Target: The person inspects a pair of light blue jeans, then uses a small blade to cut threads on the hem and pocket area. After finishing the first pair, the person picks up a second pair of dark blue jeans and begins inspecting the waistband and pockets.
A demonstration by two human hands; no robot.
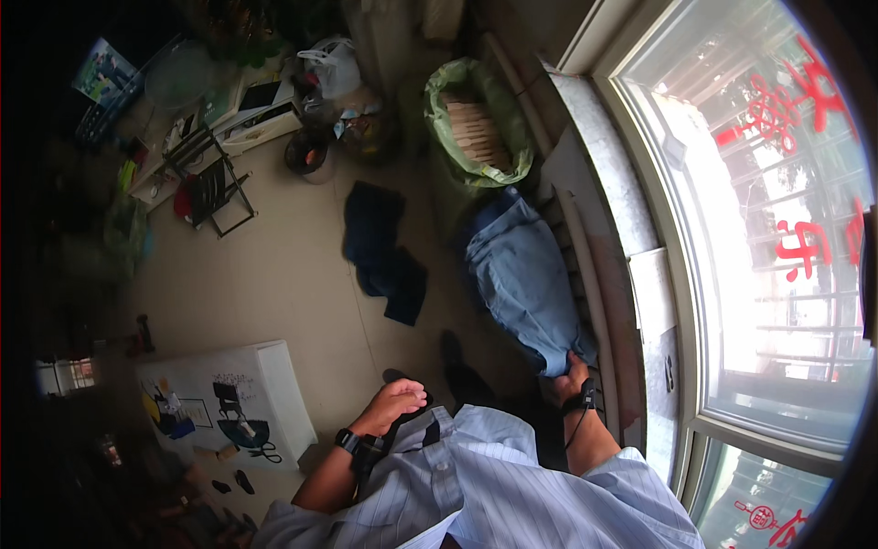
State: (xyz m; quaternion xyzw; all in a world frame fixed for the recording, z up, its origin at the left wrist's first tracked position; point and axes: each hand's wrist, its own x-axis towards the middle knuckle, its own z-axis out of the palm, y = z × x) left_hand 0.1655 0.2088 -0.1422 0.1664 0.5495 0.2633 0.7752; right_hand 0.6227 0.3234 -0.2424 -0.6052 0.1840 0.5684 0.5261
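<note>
On my right, a light blue garment [526,274] with a darker blue end hangs over or lies along the radiator by the window; its exact kind is hard to tell. My right hand [569,382] grips its near end, the fingers partly hidden by the cloth. Close in front of my body, my left hand [398,403] is loosely closed, with nothing visible in it. Ahead on the floor lies a crumpled dark blue garment [384,252], apart from both hands. Each wrist wears a black strapped device.
A green-lined bin [477,123] holding light strips stands beyond the light blue garment. At left are a white box-like table [283,384] with scissors [265,450] and a folding chair [215,188]. A windowsill [645,229] runs along the right; a small bin [308,154] stands farther off.
</note>
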